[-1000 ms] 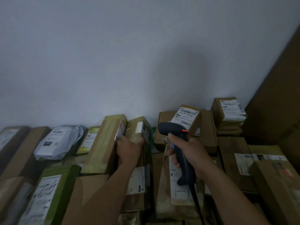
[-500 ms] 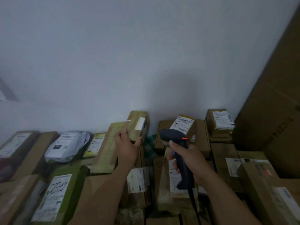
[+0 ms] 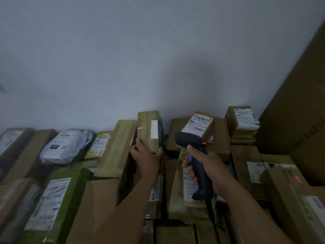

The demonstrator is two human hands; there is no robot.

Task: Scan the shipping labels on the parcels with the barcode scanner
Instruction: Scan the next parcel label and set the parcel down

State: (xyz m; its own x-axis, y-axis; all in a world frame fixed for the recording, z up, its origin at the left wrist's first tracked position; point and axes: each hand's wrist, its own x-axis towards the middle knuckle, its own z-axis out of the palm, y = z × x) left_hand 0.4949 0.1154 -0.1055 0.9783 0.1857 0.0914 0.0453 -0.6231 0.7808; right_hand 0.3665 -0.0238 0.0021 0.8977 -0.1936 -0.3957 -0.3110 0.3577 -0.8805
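Left hand [image 3: 146, 155] grips the near end of the small taped box [image 3: 148, 131], thumb and fingers curled round it. The box is tipped up on end and only the edge of its white label [image 3: 154, 129] shows. Right hand [image 3: 211, 170] is wrapped tight round the barcode scanner [image 3: 195, 155] handle at 3 o'clock of the box, nose aimed to 12 o'clock at the labelled carton [image 3: 199, 123]. Likely step: presenting this box's label. Turn the box so the barcode faces the scanner flat, swing the nose toward 9 o'clock, hold both steady, and keep the beam off the carton's barcode. Grey poly mailer [image 3: 65, 145] lies at 9 o'clock, well apart.
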